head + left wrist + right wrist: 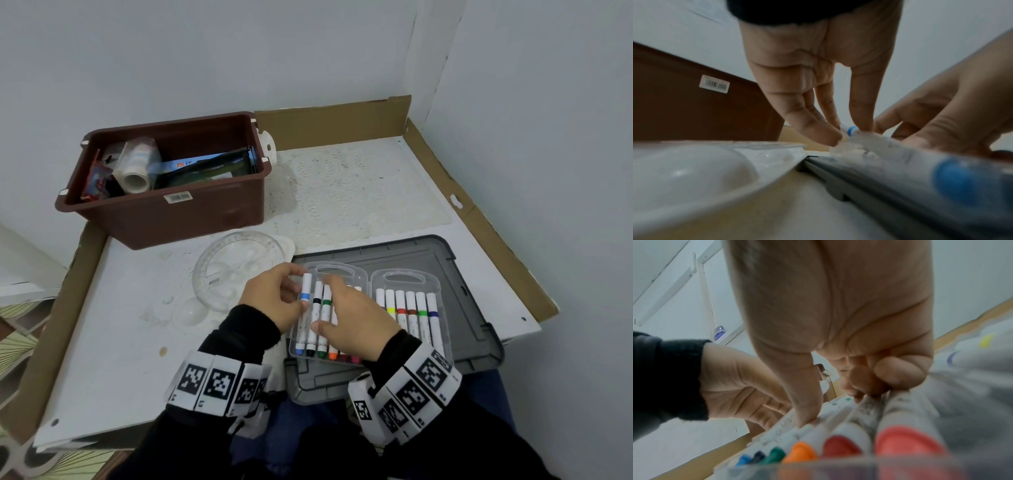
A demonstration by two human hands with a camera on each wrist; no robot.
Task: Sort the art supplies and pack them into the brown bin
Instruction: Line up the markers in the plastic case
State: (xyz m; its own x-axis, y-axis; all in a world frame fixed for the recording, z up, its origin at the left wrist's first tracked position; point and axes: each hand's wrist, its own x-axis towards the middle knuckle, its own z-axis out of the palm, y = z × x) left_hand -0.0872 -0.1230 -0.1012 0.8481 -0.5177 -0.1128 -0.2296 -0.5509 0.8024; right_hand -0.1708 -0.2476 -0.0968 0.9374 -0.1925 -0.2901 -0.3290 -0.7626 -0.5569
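Left hand [274,294] pinching blue marker [305,287] at left edge of case [397,277], right hand [356,322] just beside, draped over neighbouring markers [317,308], grasp unclear, bin [171,219] well behind.

Brown bin [191,219], grey lid [445,260], white markers [311,342] capped blue, black, green and orange.
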